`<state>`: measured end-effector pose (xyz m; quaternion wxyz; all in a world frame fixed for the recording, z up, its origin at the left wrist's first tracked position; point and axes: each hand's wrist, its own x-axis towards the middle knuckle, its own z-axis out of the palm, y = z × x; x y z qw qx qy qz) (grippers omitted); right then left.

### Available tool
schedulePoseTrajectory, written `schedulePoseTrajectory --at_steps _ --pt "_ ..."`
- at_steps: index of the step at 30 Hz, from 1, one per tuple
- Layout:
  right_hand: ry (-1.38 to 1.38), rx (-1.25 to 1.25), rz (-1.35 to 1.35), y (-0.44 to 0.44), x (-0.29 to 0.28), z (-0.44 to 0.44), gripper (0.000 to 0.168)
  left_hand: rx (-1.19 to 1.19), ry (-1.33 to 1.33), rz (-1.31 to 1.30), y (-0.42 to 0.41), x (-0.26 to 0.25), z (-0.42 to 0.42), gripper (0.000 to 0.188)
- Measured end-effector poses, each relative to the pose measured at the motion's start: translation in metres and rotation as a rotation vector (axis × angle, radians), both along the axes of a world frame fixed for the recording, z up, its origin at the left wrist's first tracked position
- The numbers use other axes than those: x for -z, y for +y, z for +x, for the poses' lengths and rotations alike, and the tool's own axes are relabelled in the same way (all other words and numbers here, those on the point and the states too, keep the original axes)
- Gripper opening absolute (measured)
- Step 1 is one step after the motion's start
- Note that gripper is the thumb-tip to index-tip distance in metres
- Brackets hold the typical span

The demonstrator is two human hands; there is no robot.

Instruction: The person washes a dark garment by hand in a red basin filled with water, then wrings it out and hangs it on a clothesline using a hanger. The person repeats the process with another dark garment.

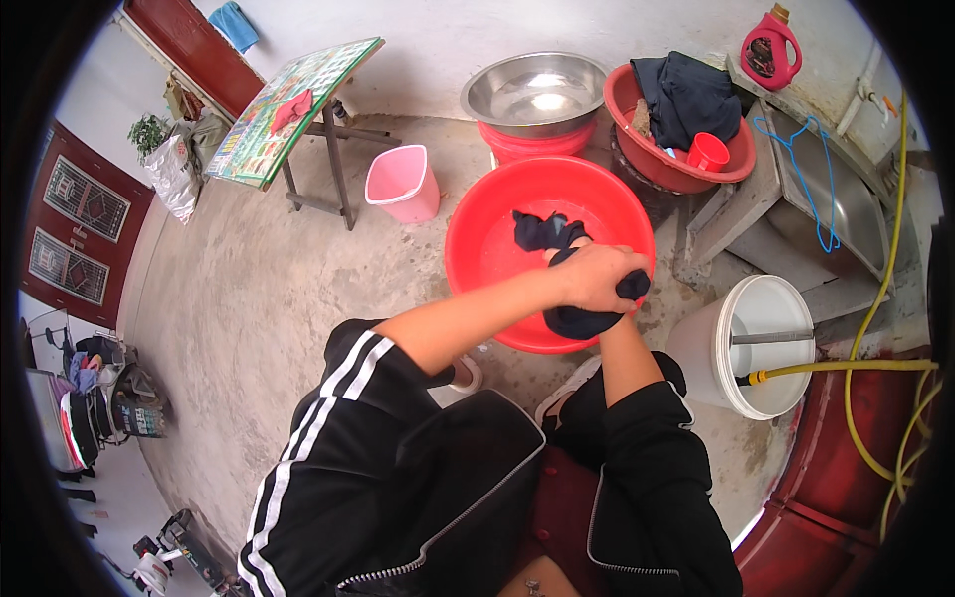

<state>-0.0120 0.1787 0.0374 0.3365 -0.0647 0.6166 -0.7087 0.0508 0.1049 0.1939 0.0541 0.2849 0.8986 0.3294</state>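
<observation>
A wet-looking dark navy cloth is bunched over a red plastic basin on the floor before me. My left hand crosses over from the left and grips it, with a dark wad showing by the fingers. Under it, my right hand is mostly hidden by the left hand and the cloth; a few of its fingers show at the far side, closed about the fabric. One end of the cloth trails onto the basin's bottom, where a lighter patch shows.
Behind the basin are a steel bowl on a red tub and a reddish basin with dark clothes and a red mug. A white bucket with a yellow hose stands right. A pink bin and folding table are left.
</observation>
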Motion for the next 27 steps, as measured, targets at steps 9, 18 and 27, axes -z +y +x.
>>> schedulePoseTrajectory --at_steps 9,18,27 --pt "-0.382 0.728 -0.913 0.018 -0.072 -0.051 0.025 -0.588 -0.025 1.162 -0.056 -0.020 0.003 0.023" --pt "-0.297 1.016 -0.928 0.008 -0.118 -0.027 0.024 -1.053 -0.501 1.480 -0.032 0.099 -0.019 0.019" --pt "-0.245 0.023 -1.062 -0.014 -0.123 0.020 0.025 -0.546 -0.774 1.486 -0.037 0.127 -0.029 0.040"
